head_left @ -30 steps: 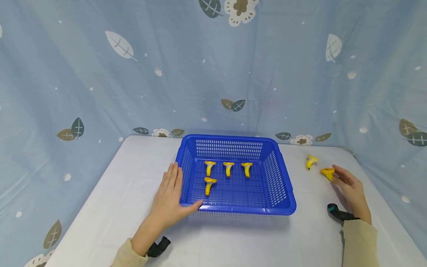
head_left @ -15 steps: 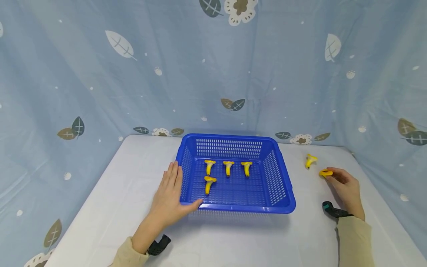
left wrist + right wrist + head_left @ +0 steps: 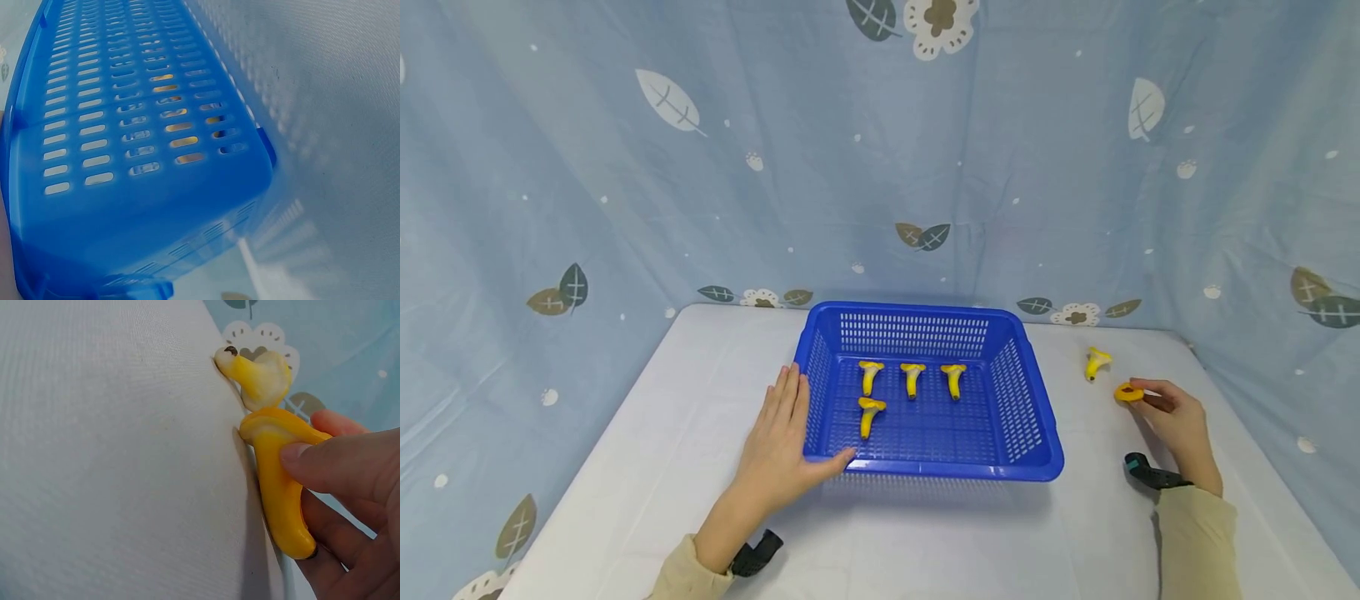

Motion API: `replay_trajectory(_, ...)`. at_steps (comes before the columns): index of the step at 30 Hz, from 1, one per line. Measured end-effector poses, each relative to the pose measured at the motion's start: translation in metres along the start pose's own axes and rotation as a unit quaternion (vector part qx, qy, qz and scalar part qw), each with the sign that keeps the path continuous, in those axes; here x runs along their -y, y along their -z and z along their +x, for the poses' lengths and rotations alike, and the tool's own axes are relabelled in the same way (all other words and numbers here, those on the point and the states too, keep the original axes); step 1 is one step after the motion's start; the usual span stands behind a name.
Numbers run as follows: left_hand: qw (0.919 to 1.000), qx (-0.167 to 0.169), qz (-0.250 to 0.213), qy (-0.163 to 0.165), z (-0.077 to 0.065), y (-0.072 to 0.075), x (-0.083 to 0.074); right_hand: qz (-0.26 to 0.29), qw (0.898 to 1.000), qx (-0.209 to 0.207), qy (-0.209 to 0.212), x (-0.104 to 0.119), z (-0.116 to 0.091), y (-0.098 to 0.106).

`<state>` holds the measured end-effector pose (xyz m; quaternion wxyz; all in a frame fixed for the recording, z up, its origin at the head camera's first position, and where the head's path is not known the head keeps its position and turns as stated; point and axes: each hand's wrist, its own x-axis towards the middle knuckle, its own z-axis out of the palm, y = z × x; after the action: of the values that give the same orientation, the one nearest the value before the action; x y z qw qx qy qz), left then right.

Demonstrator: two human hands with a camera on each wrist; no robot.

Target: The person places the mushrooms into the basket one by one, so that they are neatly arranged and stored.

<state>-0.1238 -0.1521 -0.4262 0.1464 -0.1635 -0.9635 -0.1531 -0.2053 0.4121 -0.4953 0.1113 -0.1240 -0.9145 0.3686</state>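
My right hand (image 3: pixel 1180 421) pinches a yellow chanterelle mushroom (image 3: pixel 278 487) between thumb and fingers at the right of the table. Its cap (image 3: pixel 1129 392) faces up in the head view, while the stem's dark end points down toward my fingers in the right wrist view. A second chanterelle (image 3: pixel 1097 363) lies just beyond it on the cloth. My left hand (image 3: pixel 778 446) rests straight-fingered along the left rim of a blue plastic basket (image 3: pixel 925 472), thumb over the front corner. Inside are several chanterelles (image 3: pixel 912 381), three in a back row and one (image 3: pixel 870 417) in front.
A white cloth (image 3: pixel 970 542) covers the table. Blue patterned fabric (image 3: pixel 1045 167) hangs behind and at both sides. The basket's slotted side wall (image 3: pixel 137 125) fills much of the left wrist view. Black straps with cameras (image 3: pixel 1153 473) sit at the wrists.
My right hand has moved slightly left and taken hold of the chanterelle, whose cap has turned upward. The left hand and the basket have stayed in place.
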Motion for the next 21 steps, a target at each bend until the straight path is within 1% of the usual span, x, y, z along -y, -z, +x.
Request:
replay_trajectory(9, 1.0, -0.003, -0.001, -0.002, 0.0, -0.001, 0.0, 0.01, 1.0, 0.025, -0.01, 0.009, -0.007, 0.007)
replay_trajectory(11, 1.0, -0.004, -0.001, -0.004, 0.0, -0.001, 0.001, 0.016, 0.999, 0.025, -0.015, 0.011, -0.008, 0.008)
replay_trajectory(21, 1.0, -0.003, -0.002, -0.002, -0.001, -0.002, 0.001, 0.053, 0.998, 0.013, -0.014, 0.014, -0.008, 0.012)
